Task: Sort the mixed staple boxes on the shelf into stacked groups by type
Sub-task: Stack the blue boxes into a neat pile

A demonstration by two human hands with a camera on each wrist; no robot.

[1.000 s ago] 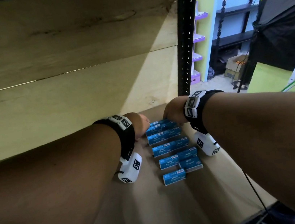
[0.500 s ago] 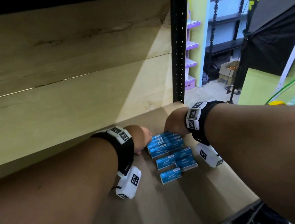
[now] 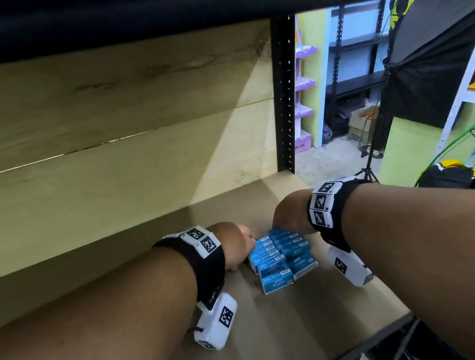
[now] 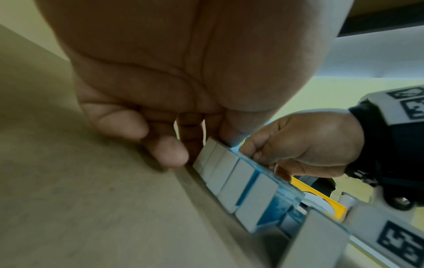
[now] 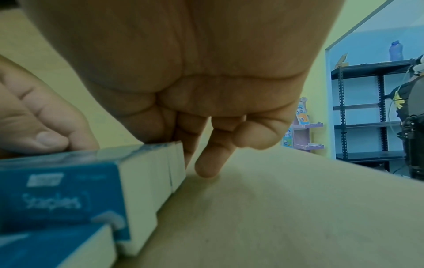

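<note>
- While both arms reach into the wooden shelf (image 3: 281, 326), the blue staple boxes (image 3: 280, 257) sit bunched on its board.
- The left hand (image 3: 235, 245) pinches the cluster's far left end.
- The right hand (image 3: 290, 213) grips its far right end, fingers curled.

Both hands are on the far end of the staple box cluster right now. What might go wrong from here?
1. The staple boxes lie packed in uneven rows; squeezing from both sides could buckle the cluster and pop a box out of line.
2. The left hand and right hand hide the far boxes in the head view, so types may get mixed unnoticed.
3. The nearest box sits loose at the cluster's near end; pulling the cluster along the shelf board might push it askew.
</note>
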